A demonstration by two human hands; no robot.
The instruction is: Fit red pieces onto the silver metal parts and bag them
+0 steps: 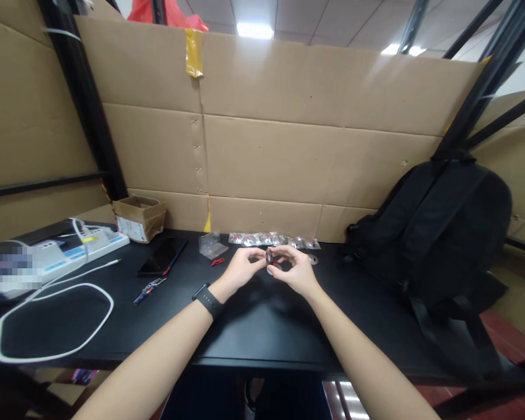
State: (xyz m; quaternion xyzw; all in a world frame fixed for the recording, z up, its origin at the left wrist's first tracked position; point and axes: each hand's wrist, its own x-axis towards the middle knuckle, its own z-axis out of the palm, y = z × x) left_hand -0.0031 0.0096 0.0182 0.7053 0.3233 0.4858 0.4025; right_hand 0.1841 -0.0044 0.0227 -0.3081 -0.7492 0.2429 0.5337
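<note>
"Two bare hands, the left hand [241, 268] and the right hand [298, 271], come together over the black tabletop [262, 335], and between their fingertips sits a small round brown disc [269, 256]!"

"How are those fingers set?"

"Left thumb and forefinger nearly together, pinching the disc's near-left edge. On the right, thumb and fingers curl with a small gap, their tips on the other side of it. How firmly each one presses, I cannot tell."

"And that flash of red by the right fingertips?"

"Too small to make out. Just past the right hand, a flat round translucent disc [314, 259] lies on the table."

"What's behind?"

"A row of clear plastic packets [262, 239] with red bits inside, near the brown cardboard wall [262, 157]. Left of the hands, a clear plastic box [210, 248], and just beside it a red looped piece [217, 262]."

"Further left?"

"A dark flat phone [161, 258], with a metal keyring with a colourful tag [149, 290] nearer us. Over on the right, a big black fabric backpack [455, 227]. And a black wristwatch [208, 300] on the left wrist!"
</note>
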